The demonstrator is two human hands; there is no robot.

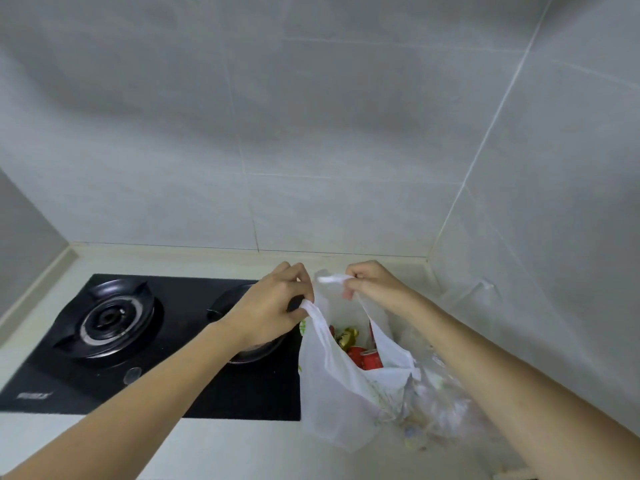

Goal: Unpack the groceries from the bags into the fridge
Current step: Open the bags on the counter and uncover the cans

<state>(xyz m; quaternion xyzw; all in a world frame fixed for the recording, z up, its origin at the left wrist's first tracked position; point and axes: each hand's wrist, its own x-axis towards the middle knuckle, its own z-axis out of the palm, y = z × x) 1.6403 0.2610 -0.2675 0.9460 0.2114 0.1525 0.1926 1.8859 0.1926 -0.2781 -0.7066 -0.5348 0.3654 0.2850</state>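
Observation:
A white plastic grocery bag stands on the pale counter just right of the stove. My left hand grips its left handle and my right hand pinches its right handle, holding the mouth apart. Inside the mouth I see red packaged items and a gold-wrapped item. A second, clear plastic bag with unclear contents lies against its right side, partly hidden under my right forearm. No fridge is in view.
A black two-burner gas stove fills the counter's left half; its right burner is mostly hidden behind my left hand. The pale counter ends at grey tiled walls behind and to the right.

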